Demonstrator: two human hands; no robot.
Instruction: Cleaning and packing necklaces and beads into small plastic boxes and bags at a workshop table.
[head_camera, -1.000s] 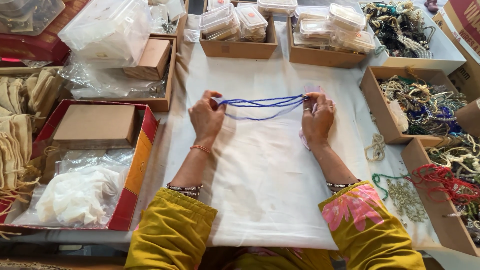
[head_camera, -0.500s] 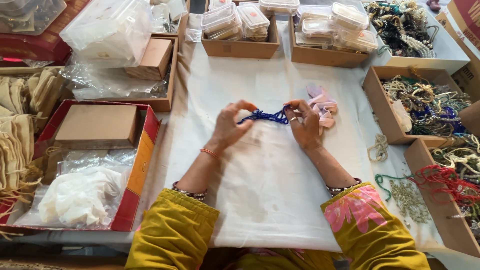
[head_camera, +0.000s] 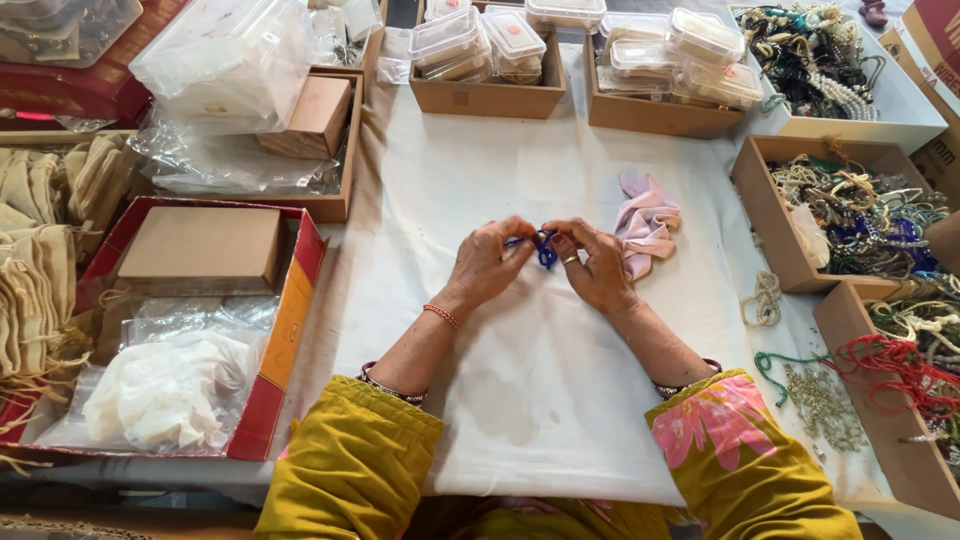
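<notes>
From the head camera, the left hand (head_camera: 487, 262) and the right hand (head_camera: 597, 265) meet over the middle of the white-covered bench (head_camera: 520, 400), fingertips pinched together on a bunched blue beaded string (head_camera: 543, 248). The string sits between the two hands, gathered into a small clump with no clear long axis; both hands grasp it and neither looks nearer than the other. Just beyond the right hand, on its outer side, lies a crumpled pink cloth pouch (head_camera: 645, 222), apart from the fingers. Farther out past the right hand stand cardboard boxes of tangled necklaces (head_camera: 860, 215). Outward from the left hand is a red tray (head_camera: 295, 310) holding a brown box (head_camera: 200, 248) and clear bags. Ahead of both hands, boxes of small clear plastic containers (head_camera: 480, 45).
</notes>
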